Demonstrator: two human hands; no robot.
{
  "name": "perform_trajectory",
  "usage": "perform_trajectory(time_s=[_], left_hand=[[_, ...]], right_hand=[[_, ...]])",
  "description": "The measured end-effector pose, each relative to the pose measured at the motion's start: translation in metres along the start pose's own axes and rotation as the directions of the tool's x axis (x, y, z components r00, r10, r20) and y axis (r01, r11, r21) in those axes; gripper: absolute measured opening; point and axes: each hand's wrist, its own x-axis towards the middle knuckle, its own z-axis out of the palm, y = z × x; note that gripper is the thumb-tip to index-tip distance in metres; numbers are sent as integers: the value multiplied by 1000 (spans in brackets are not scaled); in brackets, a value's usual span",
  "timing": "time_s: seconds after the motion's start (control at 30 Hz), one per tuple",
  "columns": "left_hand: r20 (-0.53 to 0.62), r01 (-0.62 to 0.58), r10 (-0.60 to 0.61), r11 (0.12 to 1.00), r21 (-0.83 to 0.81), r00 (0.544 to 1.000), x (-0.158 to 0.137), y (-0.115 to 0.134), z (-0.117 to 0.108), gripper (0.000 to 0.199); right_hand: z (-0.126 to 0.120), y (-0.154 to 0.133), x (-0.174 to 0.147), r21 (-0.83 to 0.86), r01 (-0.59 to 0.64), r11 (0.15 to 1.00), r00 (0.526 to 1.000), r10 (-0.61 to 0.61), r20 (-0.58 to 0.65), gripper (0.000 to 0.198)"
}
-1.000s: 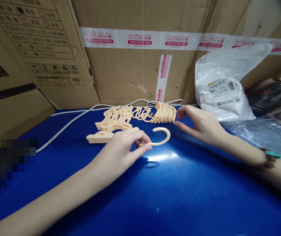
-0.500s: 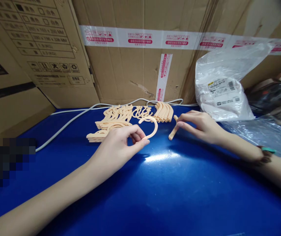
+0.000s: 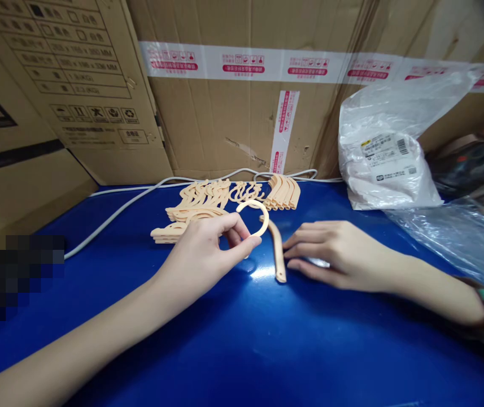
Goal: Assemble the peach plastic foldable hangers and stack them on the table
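Between thumb and fingers, my left hand (image 3: 214, 246) pinches a beige plastic hanger hook (image 3: 262, 217), its curve facing up. A curved beige hanger arm (image 3: 278, 251) lies on the blue table just right of the hook, with a small hole at its near end. My right hand (image 3: 330, 254) is beside that arm, fingers apart and fingertips at its right edge; whether they touch it is hard to see. Behind the hands are stacked hanger pieces (image 3: 174, 232), a row of wavy hanger pieces (image 3: 205, 194), several loose hooks (image 3: 245, 192) and several curved hanger arms (image 3: 283, 192).
Tall cardboard boxes (image 3: 220, 124) stand along the back and left of the blue table (image 3: 242, 339). A white cable (image 3: 114, 223) runs behind the pieces. At right are a white plastic bag (image 3: 388, 164) with a label and a clear plastic sheet (image 3: 440, 237).
My right hand has brought the hanger arm left and nearer to me, beside the hook, and its fingers have opened from it. My left hand still holds the hook, almost unmoved.
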Motion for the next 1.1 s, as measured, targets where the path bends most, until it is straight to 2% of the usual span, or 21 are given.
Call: perform_trajectory(time_s=[0.03, 0.1, 0.2, 0.3, 0.37, 0.47, 0.57, 0.63, 0.77, 0.93, 1.0, 1.1], left_hand=[[7, 18, -18, 1000, -19, 1000, 0, 0, 0, 24], [48, 73, -69, 995, -69, 996, -2, 0, 2, 26], [125, 120, -106, 987, -108, 986, -7, 1, 7, 27], [196, 92, -69, 989, -114, 978, -10, 2, 12, 27], [289, 61, -18, 988, -139, 957, -11, 4, 13, 26], [361, -70, 104, 992, -104, 927, -13, 6, 12, 23], [350, -250, 199, 962, 106, 916, -15, 4, 14, 36], [371, -303, 212, 930, 208, 904, -16, 1, 16, 44], [378, -261, 177, 948, 184, 909, -15, 0, 13, 39], [267, -188, 148, 974, 130, 952, -11, 4, 4, 24], [198, -187, 141, 952, 241, 970, -10, 4, 4, 22], [136, -174, 123, 859, 481, 983, -11, 1, 7, 32]], right_hand=[[0, -7, 1, 97, 33, 995, 998, -38, 47, 23], [2, -17, 3, 180, 34, 983, 999, -41, 35, 22], [6, -21, 2, 224, -35, 974, 996, 52, -70, 28], [10, -19, 2, 343, -58, 937, 992, 92, -81, 38], [10, -18, 3, 468, -80, 880, 990, 126, -68, 34], [9, -14, 5, 660, -189, 727, 958, 285, -40, 30], [9, -5, 5, 757, -274, 593, 891, 452, -32, 31], [11, 2, 5, 760, -288, 583, 853, 517, -74, 31], [16, 11, 5, 738, -313, 598, 818, 565, -111, 31], [16, 11, 6, 789, -349, 505, 816, 578, -9, 34], [17, 11, 6, 815, -367, 448, 813, 581, 46, 33], [18, 11, 7, 840, -405, 361, 793, 595, 127, 29]])
